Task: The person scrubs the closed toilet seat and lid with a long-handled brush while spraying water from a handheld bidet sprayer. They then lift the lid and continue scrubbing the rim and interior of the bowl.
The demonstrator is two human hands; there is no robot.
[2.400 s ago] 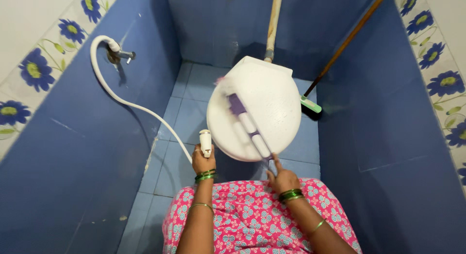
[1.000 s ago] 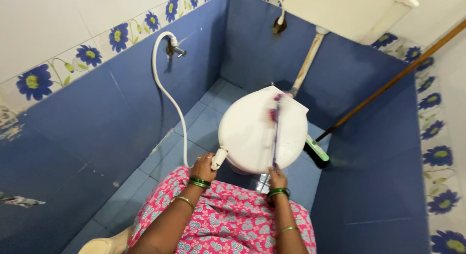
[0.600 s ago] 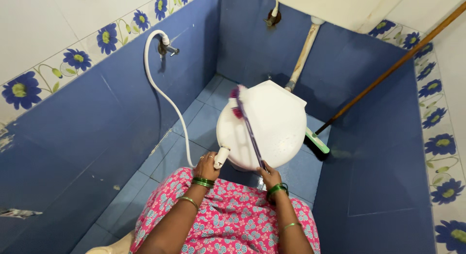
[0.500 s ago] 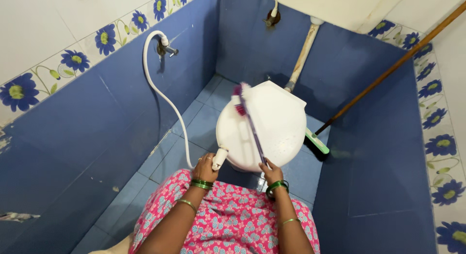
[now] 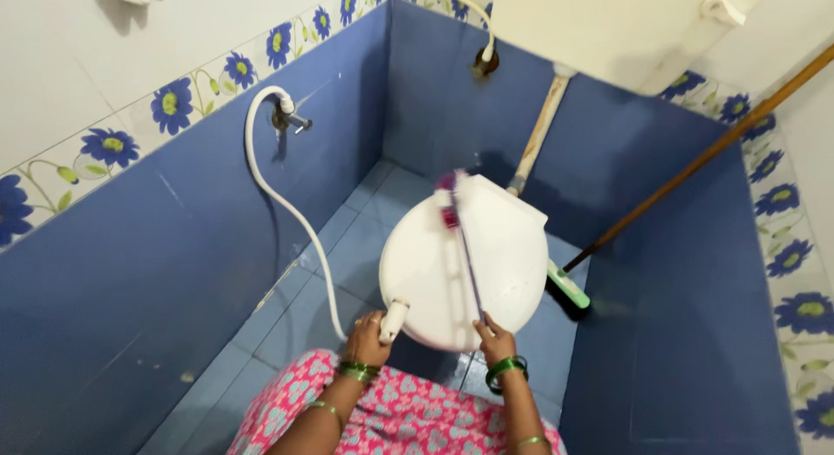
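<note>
Nearest the camera, my left hand has its fingers clamped on the white spray nozzle at the closed toilet lid's near edge, while my right hand grips the long brush handle. Since half a second ago the purple brush head has slid from mid-lid to the far rim, so the scrubbing stroke covers the lid's whole length. Beyond lie the blue tiled floor, blue walls with a flowered border, the hose tap and a leaning mop.

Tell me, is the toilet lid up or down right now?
Down: the white toilet lid lies flat over the bowl, and the brush rests across its top.
</note>
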